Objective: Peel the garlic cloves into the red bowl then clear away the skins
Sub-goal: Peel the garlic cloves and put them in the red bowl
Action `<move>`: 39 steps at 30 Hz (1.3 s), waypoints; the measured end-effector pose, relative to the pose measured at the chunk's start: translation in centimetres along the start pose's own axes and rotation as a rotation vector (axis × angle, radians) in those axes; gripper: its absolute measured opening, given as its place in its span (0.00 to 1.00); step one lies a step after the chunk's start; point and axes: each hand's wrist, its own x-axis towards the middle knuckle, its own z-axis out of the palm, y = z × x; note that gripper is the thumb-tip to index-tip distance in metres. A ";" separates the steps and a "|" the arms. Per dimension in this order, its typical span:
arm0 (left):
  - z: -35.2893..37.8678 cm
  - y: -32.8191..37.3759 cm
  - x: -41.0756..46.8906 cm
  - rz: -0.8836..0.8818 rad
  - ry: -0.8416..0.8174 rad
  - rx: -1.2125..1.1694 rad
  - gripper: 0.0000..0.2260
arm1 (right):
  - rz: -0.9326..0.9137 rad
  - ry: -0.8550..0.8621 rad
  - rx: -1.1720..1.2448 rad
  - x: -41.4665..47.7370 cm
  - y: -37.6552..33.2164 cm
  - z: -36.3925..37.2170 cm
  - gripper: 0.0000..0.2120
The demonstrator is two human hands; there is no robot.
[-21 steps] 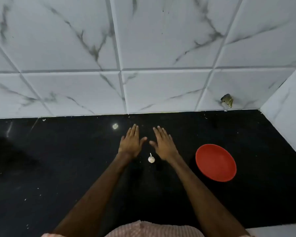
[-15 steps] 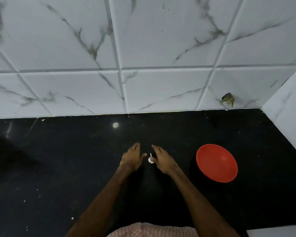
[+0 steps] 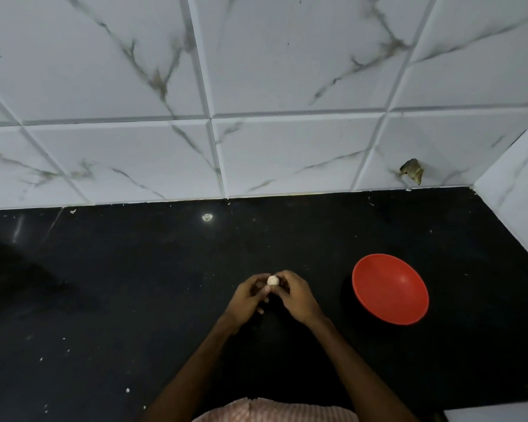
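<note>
A small white garlic bulb (image 3: 272, 280) sits between the fingertips of both my hands, just above the black counter (image 3: 134, 300). My left hand (image 3: 250, 296) curls round it from the left and my right hand (image 3: 296, 296) pinches it from the right. Most of the bulb is hidden by my fingers. The red bowl (image 3: 390, 289) stands on the counter to the right of my hands, a short gap away, with nothing inside it.
A white marble-tiled wall (image 3: 256, 86) runs along the back of the counter, and a side wall (image 3: 518, 193) closes the right. A chipped hole (image 3: 412, 173) marks the tile near the corner. Small white specks (image 3: 128, 390) are scattered on the counter.
My hands went from lying flat beside the garlic to closing in on it, and now both hold it lifted between their fingertips. The bowl has stayed put.
</note>
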 end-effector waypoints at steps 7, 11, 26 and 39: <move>1.1 1.8 -1.5 -0.007 0.040 -0.216 0.12 | 0.010 -0.016 -0.067 -1.8 -2.9 -1.0 0.09; 1.5 2.0 -1.5 -0.078 0.081 -0.300 0.15 | 0.139 0.044 0.168 -2.0 -3.4 0.0 0.12; 2.3 3.3 -1.2 -0.111 0.078 -0.470 0.22 | 0.065 0.177 0.400 -2.1 -5.8 1.6 0.11; 3.7 4.4 -1.1 -0.076 0.261 -0.618 0.17 | 0.147 0.295 0.415 -1.6 -8.5 2.5 0.12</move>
